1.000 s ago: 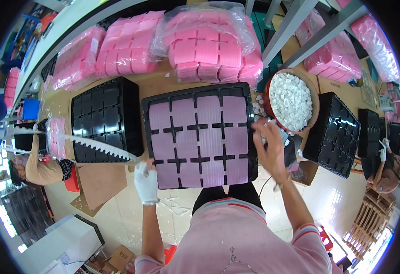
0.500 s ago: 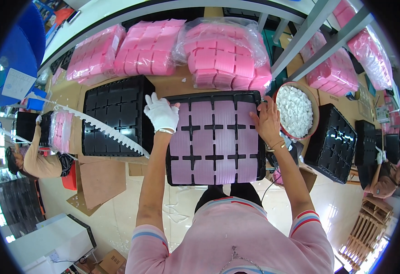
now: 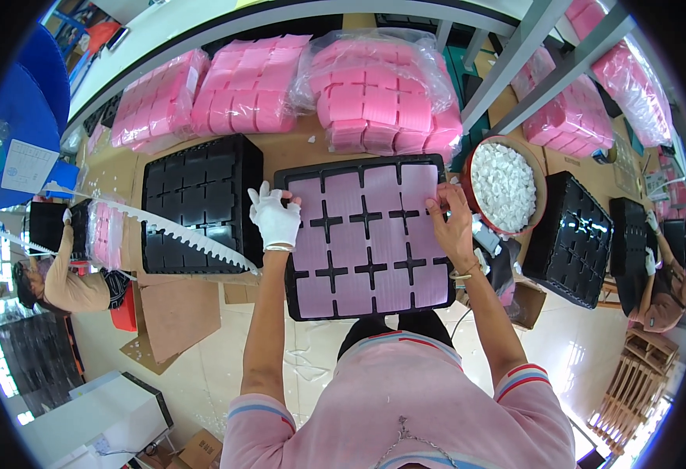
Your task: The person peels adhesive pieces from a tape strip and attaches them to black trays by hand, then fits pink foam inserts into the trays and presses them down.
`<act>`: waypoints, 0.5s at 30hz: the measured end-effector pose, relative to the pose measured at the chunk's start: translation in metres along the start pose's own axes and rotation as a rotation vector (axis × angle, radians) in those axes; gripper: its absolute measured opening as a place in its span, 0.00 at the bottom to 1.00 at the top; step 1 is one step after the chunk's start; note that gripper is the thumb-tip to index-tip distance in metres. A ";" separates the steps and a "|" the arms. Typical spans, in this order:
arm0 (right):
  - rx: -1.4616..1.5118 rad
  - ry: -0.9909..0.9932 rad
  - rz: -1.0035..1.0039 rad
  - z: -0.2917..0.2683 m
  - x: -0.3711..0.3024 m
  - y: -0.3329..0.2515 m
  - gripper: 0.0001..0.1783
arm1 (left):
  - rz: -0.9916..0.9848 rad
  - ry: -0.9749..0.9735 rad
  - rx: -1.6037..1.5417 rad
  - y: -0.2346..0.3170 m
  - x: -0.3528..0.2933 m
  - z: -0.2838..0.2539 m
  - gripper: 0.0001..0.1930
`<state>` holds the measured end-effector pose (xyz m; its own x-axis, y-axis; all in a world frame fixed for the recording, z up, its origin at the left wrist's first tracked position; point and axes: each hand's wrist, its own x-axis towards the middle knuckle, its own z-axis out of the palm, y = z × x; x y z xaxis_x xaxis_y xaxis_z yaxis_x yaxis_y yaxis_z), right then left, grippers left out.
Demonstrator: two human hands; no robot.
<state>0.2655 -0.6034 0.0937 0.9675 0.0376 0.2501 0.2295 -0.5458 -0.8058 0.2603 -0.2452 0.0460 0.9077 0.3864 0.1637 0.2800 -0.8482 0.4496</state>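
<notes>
Left hand: the white-gloved left hand (image 3: 274, 219) rests on the far-left corner of the pink sheet (image 3: 370, 238), fingers bent and pinching its edge.
Right hand: the bare right hand (image 3: 452, 227) presses the sheet's far-right edge, fingers curled over it.
Sheet: lies in the black tray (image 3: 296, 293), centred before the person.
Left: an empty black compartment tray (image 3: 202, 203).
Right: a red bowl of white pieces (image 3: 504, 186).
Far: bagged pink stacks (image 3: 382, 98).

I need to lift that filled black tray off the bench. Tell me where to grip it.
Grip the tray by its raised black rim at the left and right edges, one hand per side. It lies flat and wide, and pink sheets cover its middle. The left hand and right hand already rest near those edges.
</notes>
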 end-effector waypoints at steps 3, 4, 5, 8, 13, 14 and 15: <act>0.003 0.104 0.030 0.003 0.000 0.009 0.10 | 0.004 0.016 0.118 0.013 -0.011 -0.005 0.15; 0.007 0.100 0.029 0.003 0.001 0.015 0.10 | 0.000 0.017 0.122 0.018 -0.015 -0.007 0.15; -0.044 0.101 0.024 0.003 0.004 0.019 0.10 | -0.003 0.012 0.164 0.023 -0.018 -0.011 0.15; -0.081 0.101 0.025 0.007 0.005 0.024 0.09 | -0.016 0.039 0.220 0.026 -0.021 -0.006 0.13; -0.012 0.074 0.048 0.016 -0.001 0.022 0.08 | -0.064 0.043 0.125 0.021 -0.018 0.010 0.08; -0.016 0.078 0.057 0.016 -0.001 0.021 0.08 | -0.059 0.038 0.141 0.023 -0.016 0.011 0.07; -0.020 0.082 0.066 0.016 -0.002 0.021 0.07 | -0.075 0.009 0.150 0.024 -0.015 0.011 0.08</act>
<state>0.2706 -0.6018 0.0677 0.9683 -0.0667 0.2408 0.1630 -0.5618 -0.8111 0.2567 -0.2754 0.0451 0.8798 0.4535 0.1423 0.3914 -0.8611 0.3246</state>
